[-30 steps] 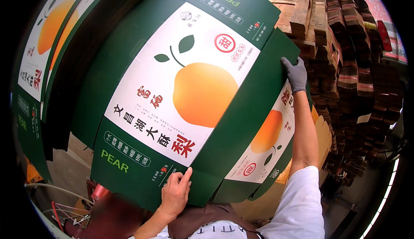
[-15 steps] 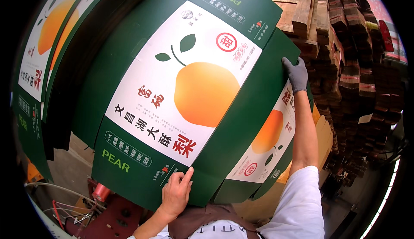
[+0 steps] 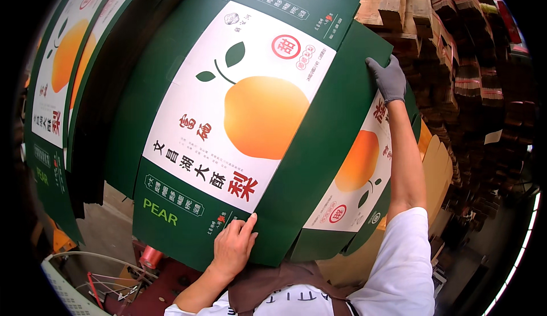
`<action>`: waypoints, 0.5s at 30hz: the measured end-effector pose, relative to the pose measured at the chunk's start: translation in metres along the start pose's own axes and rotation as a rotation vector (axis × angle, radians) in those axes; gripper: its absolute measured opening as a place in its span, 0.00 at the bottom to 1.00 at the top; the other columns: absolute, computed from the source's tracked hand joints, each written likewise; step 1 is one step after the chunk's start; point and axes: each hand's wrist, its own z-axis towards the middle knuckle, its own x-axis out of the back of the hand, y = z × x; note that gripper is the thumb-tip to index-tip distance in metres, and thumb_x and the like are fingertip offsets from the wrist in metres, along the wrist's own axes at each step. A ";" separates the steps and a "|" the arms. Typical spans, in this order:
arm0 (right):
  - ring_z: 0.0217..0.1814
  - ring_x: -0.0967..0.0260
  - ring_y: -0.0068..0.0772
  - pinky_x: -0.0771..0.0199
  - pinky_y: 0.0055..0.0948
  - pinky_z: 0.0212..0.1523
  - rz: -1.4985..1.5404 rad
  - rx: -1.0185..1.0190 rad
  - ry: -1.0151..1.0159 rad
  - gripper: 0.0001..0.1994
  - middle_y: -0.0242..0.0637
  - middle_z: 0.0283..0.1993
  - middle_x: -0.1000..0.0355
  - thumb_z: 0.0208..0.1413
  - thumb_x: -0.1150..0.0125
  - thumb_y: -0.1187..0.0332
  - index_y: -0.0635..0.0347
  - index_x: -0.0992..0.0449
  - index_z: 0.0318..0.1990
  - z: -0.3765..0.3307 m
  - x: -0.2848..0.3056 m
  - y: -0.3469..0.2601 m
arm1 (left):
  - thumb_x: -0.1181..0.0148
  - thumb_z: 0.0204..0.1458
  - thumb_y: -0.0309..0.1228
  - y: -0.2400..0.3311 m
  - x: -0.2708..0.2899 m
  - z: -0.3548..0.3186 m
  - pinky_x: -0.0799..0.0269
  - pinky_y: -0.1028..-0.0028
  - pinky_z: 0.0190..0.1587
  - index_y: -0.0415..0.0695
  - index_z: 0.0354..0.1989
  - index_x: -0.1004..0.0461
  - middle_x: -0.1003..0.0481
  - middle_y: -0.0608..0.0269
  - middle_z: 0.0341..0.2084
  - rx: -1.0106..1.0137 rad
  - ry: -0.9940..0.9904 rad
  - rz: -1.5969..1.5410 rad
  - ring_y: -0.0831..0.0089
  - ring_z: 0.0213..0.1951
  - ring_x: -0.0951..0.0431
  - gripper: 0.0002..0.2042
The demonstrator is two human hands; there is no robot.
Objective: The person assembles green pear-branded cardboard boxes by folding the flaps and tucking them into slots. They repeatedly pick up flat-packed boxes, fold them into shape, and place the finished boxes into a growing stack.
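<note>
A flat green carton blank (image 3: pixel 296 202) with white panels and printed orange-yellow pears spreads in front of me, tilted across the view. My left hand (image 3: pixel 235 245), bare, lies on its near green flap beside the corner of the white panel. Its fingers rest lightly bent on the surface, not wrapped round anything visible. At the far right edge my right hand (image 3: pixel 388 79), in a grey glove, grips the cardboard near a corner. The thumb shows on the printed side; the fingertips are partly hidden behind the edge.
More printed carton blanks (image 3: pixel 62 82) stand upright at the left. Wooden pallets (image 3: pixel 393 2) and tall stacks of brown cardboard (image 3: pixel 484 82) fill the right background. At lower left are a dark red machine part (image 3: pixel 171 284), a red spool (image 3: pixel 150 257) and a wheel-like rim (image 3: pixel 91 254).
The whole view has turned slightly, so the carton blank and my right hand appear a little higher. Both hands keep about the same places on the cardboard.
</note>
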 end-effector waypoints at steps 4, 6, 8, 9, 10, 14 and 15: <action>0.54 0.25 0.53 0.28 0.41 0.55 0.018 0.015 0.010 0.43 0.52 0.53 0.24 0.46 0.34 0.40 0.62 0.35 0.64 -0.001 0.003 0.003 | 0.33 0.48 0.27 0.007 0.016 0.045 0.27 0.65 0.39 0.43 0.52 0.26 0.29 0.59 0.36 -0.127 0.010 0.069 0.61 0.39 0.24 0.21; 0.54 0.25 0.53 0.28 0.42 0.55 0.012 0.000 0.009 0.43 0.52 0.52 0.24 0.45 0.35 0.40 0.61 0.34 0.63 0.002 0.000 0.002 | 0.33 0.48 0.27 0.017 0.013 0.098 0.27 0.64 0.43 0.42 0.51 0.27 0.28 0.58 0.40 -0.294 0.139 0.055 0.60 0.43 0.25 0.20; 0.54 0.25 0.54 0.28 0.43 0.55 0.004 -0.002 0.016 0.42 0.52 0.52 0.23 0.45 0.35 0.40 0.60 0.34 0.63 0.007 -0.001 0.002 | 0.34 0.49 0.27 0.031 0.002 0.164 0.28 0.64 0.49 0.40 0.52 0.28 0.28 0.55 0.48 -0.493 0.284 0.049 0.59 0.50 0.26 0.21; 0.54 0.25 0.54 0.28 0.43 0.55 0.003 0.005 0.019 0.42 0.52 0.52 0.23 0.45 0.35 0.40 0.60 0.34 0.63 0.007 -0.003 0.002 | 0.34 0.50 0.27 0.038 -0.003 0.193 0.29 0.64 0.53 0.38 0.54 0.29 0.29 0.54 0.52 -0.570 0.329 0.065 0.59 0.55 0.28 0.21; 0.54 0.25 0.55 0.28 0.44 0.55 -0.002 0.014 0.024 0.42 0.52 0.52 0.23 0.45 0.35 0.40 0.59 0.34 0.63 0.007 -0.002 0.001 | 0.36 0.52 0.30 0.040 -0.009 0.221 0.32 0.64 0.57 0.39 0.56 0.30 0.30 0.53 0.56 -0.583 0.341 0.095 0.58 0.59 0.31 0.22; 0.54 0.25 0.56 0.28 0.44 0.54 0.005 -0.013 0.025 0.42 0.54 0.51 0.23 0.45 0.34 0.41 0.60 0.34 0.62 -0.001 0.001 -0.003 | 0.42 0.59 0.37 0.041 -0.028 0.270 0.41 0.60 0.66 0.40 0.62 0.32 0.35 0.54 0.64 -0.517 0.313 0.273 0.60 0.67 0.38 0.24; 0.54 0.25 0.56 0.28 0.44 0.54 0.010 -0.018 0.026 0.42 0.54 0.51 0.23 0.45 0.34 0.41 0.60 0.34 0.62 0.000 0.002 -0.004 | 0.43 0.59 0.38 0.040 -0.031 0.272 0.43 0.59 0.66 0.40 0.62 0.32 0.35 0.55 0.65 -0.507 0.320 0.276 0.61 0.67 0.38 0.24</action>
